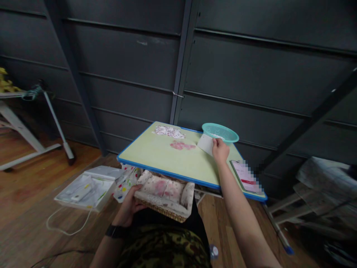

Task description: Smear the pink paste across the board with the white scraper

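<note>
Right hand (220, 150): is pinching the white card (205, 143), middle right, just beside the teal bowl (226, 138).
Left hand (128, 208): is gripping the basket (173, 212), bottom middle.
Risk: the card could be bumping the bowl off the table (150, 152).

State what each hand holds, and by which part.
The right hand pinches a white card by its right edge, beside the teal bowl. The left hand grips the lined wicker basket by its left rim.
</note>
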### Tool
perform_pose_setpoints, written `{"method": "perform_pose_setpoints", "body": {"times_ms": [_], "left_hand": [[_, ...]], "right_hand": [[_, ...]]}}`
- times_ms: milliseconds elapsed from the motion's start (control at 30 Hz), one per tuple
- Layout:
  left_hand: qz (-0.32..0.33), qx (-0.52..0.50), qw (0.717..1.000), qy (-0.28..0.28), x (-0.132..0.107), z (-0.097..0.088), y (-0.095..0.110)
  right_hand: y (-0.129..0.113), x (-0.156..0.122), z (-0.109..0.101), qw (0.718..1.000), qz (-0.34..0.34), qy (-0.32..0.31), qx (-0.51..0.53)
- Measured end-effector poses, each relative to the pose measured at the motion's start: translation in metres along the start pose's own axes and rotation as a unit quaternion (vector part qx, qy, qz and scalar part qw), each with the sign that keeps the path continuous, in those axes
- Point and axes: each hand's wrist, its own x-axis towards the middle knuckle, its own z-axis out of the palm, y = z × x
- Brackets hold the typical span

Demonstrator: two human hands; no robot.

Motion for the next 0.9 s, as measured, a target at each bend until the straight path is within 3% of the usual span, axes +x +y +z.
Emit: {"method": "perform_pose_setpoints", "body": {"times_ms": [233,500,667,900], "left_hand": [[0.01,0.012,1.0,-0.001,-0.003,0.002,0.002],[0.01,0.023,1.0,-0.008,-0.004,0.002,0.003],[0.005,0.023,1.0,-0.008,-0.003,0.001,0.003],[0.004,0.02,1.0,-0.005,0.001,-0.001,0.0]], "right_hand": [[0.004,0.005,0.0,0.996,-0.004,0.014,0.092],[0.007,0.007,0.007,0.99,-0.015,0.004,0.14],[0.008,0.007,0.008,0.987,-0.026,0.029,0.156],[0.008,0.008,0.01,0.982,-0.033,-0.001,0.188]]}}
